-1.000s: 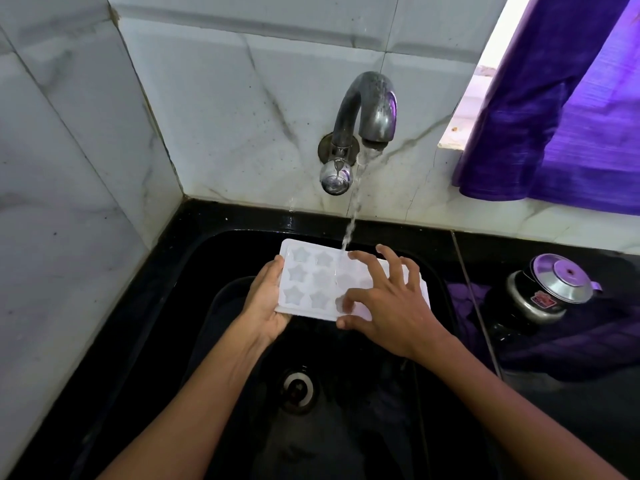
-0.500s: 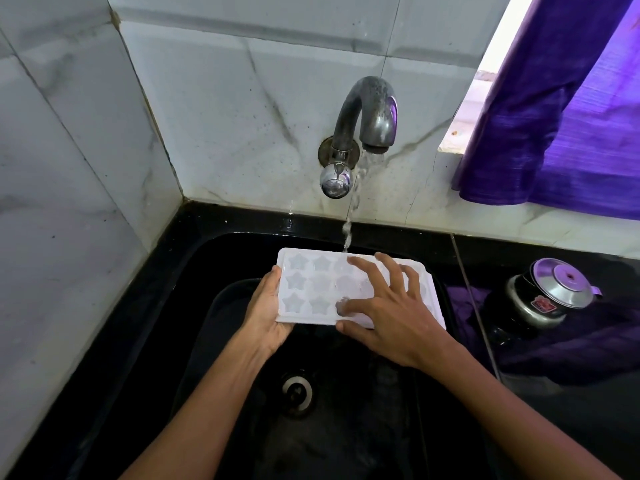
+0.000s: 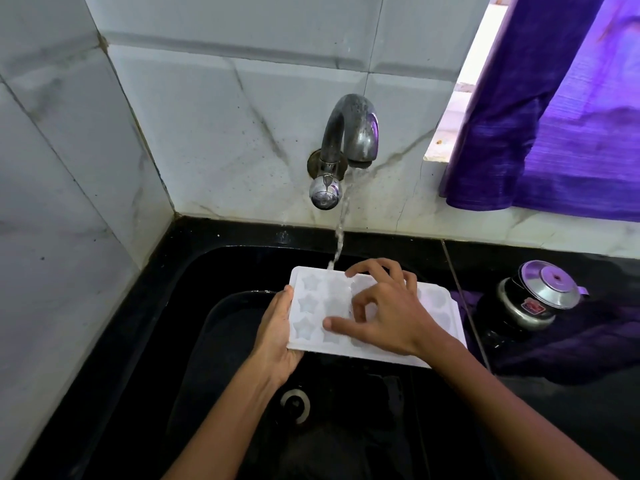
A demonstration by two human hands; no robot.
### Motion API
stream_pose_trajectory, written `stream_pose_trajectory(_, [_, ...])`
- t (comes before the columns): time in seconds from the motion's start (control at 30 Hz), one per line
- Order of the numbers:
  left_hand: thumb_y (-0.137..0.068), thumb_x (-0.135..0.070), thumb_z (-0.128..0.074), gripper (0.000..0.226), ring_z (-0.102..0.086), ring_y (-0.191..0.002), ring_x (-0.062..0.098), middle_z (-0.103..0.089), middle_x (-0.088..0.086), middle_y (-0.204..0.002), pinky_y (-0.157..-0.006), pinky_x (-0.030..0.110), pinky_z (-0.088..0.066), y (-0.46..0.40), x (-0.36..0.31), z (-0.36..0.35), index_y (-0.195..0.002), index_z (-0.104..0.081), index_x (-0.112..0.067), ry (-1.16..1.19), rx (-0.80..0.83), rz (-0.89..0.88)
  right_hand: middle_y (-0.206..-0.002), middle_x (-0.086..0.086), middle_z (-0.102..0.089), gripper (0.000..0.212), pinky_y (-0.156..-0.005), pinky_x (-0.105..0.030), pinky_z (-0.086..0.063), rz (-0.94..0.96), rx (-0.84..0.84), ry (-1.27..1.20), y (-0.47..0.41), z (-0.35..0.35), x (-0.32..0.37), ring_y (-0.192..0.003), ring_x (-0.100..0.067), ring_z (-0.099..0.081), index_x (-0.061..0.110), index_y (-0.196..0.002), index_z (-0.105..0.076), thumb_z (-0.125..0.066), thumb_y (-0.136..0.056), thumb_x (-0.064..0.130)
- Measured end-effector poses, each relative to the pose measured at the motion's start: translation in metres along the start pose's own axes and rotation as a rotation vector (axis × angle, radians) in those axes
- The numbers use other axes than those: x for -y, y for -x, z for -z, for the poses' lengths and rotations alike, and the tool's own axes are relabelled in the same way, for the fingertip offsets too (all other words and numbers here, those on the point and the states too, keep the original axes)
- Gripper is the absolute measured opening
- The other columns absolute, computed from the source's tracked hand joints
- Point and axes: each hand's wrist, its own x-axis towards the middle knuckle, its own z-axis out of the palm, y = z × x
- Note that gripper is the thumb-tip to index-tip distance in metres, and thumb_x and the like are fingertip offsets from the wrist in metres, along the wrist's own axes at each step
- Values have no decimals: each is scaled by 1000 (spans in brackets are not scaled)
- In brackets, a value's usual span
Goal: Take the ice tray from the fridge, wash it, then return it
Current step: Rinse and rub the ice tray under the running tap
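A white ice tray (image 3: 311, 306) with star-shaped cups is held flat over the black sink (image 3: 214, 271), under a thin stream of water from the metal tap (image 3: 349, 140). My left hand (image 3: 277, 337) grips the tray's left end, thumb on the rim and fingers underneath. My right hand (image 3: 384, 310) lies on top of the tray's middle, with the thumb stretched left across the cups and the fingers bent down into them. The right hand hides the tray's middle cups.
The sink drain (image 3: 296, 405) lies below the tray. A small metal pot with a lid (image 3: 538, 294) stands on the black counter (image 3: 571, 427) to the right, on a purple cloth. A purple curtain (image 3: 554, 109) hangs at the upper right. Marble tiles wall the left and back.
The tray has shifted slightly toward me and left under the stream. My right hand's fingers have curled from lying flat to pressing into the cups, and the thumb has stretched out to the left.
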Motion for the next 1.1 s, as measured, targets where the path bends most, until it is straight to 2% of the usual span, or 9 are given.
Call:
stream_pose_trajectory(0.13, [-98, -32, -46, 40, -67, -95, 35, -68, 21, -113, -72, 45, -59, 8, 2, 1, -125, -57, -4, -14, -11, -20, -137, 16, -34, 50, -105, -39, -13, -20, -29, 52, -10, -4, 7, -133, -12, -14, 33, -80, -58, -47, -69, 80])
stream_pose_trajectory(0.23, [-98, -32, -46, 40, -68, -93, 35, -67, 22, -114, -65, 41, -61, 13, 2, 4, -124, -57, -3, -19, -25, -24, -149, 9, -20, 55, -110, -45, -7, -24, 25, 210, -15, -6, 13, -140, -23, -3, 36, -106, -57, -39, -76, 79])
stream_pose_trajectory(0.3, [-98, -33, -47, 39, -69, -90, 33, -68, 21, -112, -67, 41, -60, 14, 0, 8, -122, -58, -4, -11, -39, -17, -154, 8, -11, 48, -112, -48, -1, -15, 48, 253, -17, -6, 19, -142, -25, 4, 38, -112, -59, -40, -83, 70])
stream_pose_trajectory(0.4, [-96, -37, -47, 46, -63, -108, 40, -65, 23, -119, -86, 52, -55, 13, -2, 12, -127, -55, -3, -6, -39, 0, -156, 8, -7, 40, -113, -50, 2, 15, 70, 273, -20, -4, 25, -143, -27, 8, 39, -112, -64, -43, -87, 63])
stream_pose_trajectory(0.47, [-96, -38, -47, 48, -61, -112, 41, -63, 23, -122, -91, 55, -51, 12, -1, 14, -128, -54, -2, 12, -31, 4, -155, 8, -9, 40, -113, -51, 2, 25, 48, 291, -23, -3, 26, -143, -27, 8, 38, -106, -68, -47, -84, 65])
stream_pose_trajectory(0.57, [-97, -36, -46, 44, -67, -101, 38, -68, 22, -114, -81, 50, -57, 13, -3, 13, -123, -58, -2, 23, -9, 4, -154, 10, -9, 44, -111, -52, 3, 11, 9, 300, -27, -1, 26, -141, -25, 10, 37, -97, -70, -50, -77, 72])
stream_pose_trajectory(0.73, [-93, -38, -48, 50, -65, -102, 36, -64, 23, -121, -79, 49, -57, 10, -6, 10, -127, -56, -2, 77, 12, 11, -157, 7, 2, 39, -112, -53, 5, 37, 61, 313, -28, -1, 24, -142, -28, 14, 41, -108, -66, -46, -85, 65])
stream_pose_trajectory(0.93, [-99, -35, -43, 44, -72, -84, 31, -68, 22, -113, -66, 43, -61, 10, -5, 11, -123, -58, -2, 91, 49, 21, -154, 10, -6, 38, -111, -51, 1, 13, 34, 207, -34, 6, 22, -140, -24, 10, 37, -92, -73, -63, -71, 67])
stream_pose_trajectory(1.1, [-98, -39, -42, 50, -65, -105, 36, -64, 22, -122, -75, 47, -59, 3, -4, 11, -131, -53, -4, 96, 41, 39, -156, 8, 1, 37, -112, -55, -1, 15, 128, 226, -37, 7, 21, -141, -28, 13, 36, -101, -71, -60, -78, 62])
